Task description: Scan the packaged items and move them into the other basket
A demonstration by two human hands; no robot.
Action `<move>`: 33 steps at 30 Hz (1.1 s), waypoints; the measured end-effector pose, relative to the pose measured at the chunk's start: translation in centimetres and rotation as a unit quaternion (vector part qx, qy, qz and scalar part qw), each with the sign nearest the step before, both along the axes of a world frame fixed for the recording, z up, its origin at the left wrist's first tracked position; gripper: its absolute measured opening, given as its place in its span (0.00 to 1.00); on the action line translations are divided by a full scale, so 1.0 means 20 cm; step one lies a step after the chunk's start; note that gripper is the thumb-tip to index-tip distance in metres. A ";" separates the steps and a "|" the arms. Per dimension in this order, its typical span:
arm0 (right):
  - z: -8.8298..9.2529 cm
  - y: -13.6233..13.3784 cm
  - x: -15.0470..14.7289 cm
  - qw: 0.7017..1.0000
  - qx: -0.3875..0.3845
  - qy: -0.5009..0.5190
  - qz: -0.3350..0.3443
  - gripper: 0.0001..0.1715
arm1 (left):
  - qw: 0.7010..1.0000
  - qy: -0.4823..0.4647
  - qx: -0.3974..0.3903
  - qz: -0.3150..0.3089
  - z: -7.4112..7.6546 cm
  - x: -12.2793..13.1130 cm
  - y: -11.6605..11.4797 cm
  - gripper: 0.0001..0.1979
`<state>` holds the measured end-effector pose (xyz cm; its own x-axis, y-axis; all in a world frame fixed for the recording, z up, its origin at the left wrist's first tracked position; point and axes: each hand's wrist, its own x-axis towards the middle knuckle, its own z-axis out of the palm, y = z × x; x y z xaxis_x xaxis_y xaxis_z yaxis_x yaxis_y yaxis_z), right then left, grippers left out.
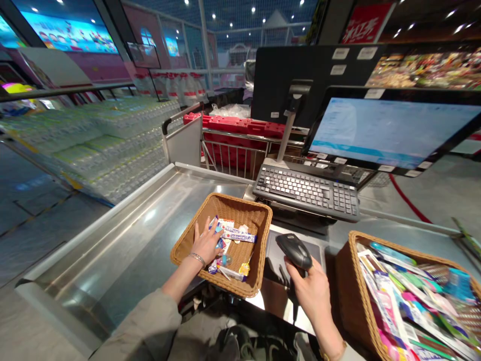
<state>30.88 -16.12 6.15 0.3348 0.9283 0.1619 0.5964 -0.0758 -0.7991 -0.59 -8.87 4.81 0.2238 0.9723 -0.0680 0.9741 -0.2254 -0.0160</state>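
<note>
- My left hand [206,241] was spread open, its fingers apart and pressing down on a flat white-and-blue wrapped packet [239,236]; I cannot tell whether it had a real hold on anything.
- That packet lay among other small wrapped sweets and a small clear blue capsule [226,259], all loose inside a square woven wicker basket [221,206].
- My right hand [313,296] was closed firmly around the grip of a black handheld barcode scanner [295,250], with the scanner's head pointing up and away from me.
- The step in hand looked like picking through the loose items with the scanner ready. The next move called for closing my left fingers around one small packet without disturbing its neighbours.
- The wicker basket stood on a brushed stainless-steel bench [124,240], just in front of a black keyboard [306,193] and a bright monitor on a stand [391,133].
- To my right, a second, deeper wicker basket [376,245] was packed with colourful carded toothbrushes [409,296].
- Beyond the bench stood a metal trolley holding red crates [233,125], and to the left were rows of shrink-wrapped bottled water [93,145].
</note>
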 end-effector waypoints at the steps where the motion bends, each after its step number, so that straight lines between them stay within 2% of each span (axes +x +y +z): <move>1: 0.00 0.00 0.00 1.000 -0.001 -0.001 0.003 0.28 | 1.000 0.003 -0.002 0.000 -0.01 -0.01 0.00 0.29; 5: 0.00 0.01 -0.02 1.000 -0.002 -0.001 0.009 0.28 | 1.000 0.018 -0.023 0.001 -0.05 -0.05 0.01 0.30; 10: 0.01 0.02 -0.02 1.000 -0.005 0.005 0.006 0.29 | 0.999 0.023 -0.035 -0.007 -0.05 -0.10 0.02 0.30; 19: 0.03 0.04 -0.02 1.000 -0.001 -0.004 -0.003 0.30 | 0.994 0.018 -0.034 -0.102 -0.05 -0.25 0.09 0.30; 26: 0.04 0.04 -0.01 1.000 -0.003 -0.002 -0.007 0.31 | 0.986 0.036 -0.048 -0.154 -0.07 -0.27 0.13 0.19; 29: 0.03 0.04 -0.01 1.000 0.003 -0.001 -0.008 0.31 | 0.986 0.049 -0.021 -0.155 -0.06 -0.27 0.14 0.16; 33: 0.03 0.03 0.01 1.000 0.007 0.000 -0.015 0.32 | 0.989 0.086 0.056 -0.107 -0.03 -0.26 0.13 0.14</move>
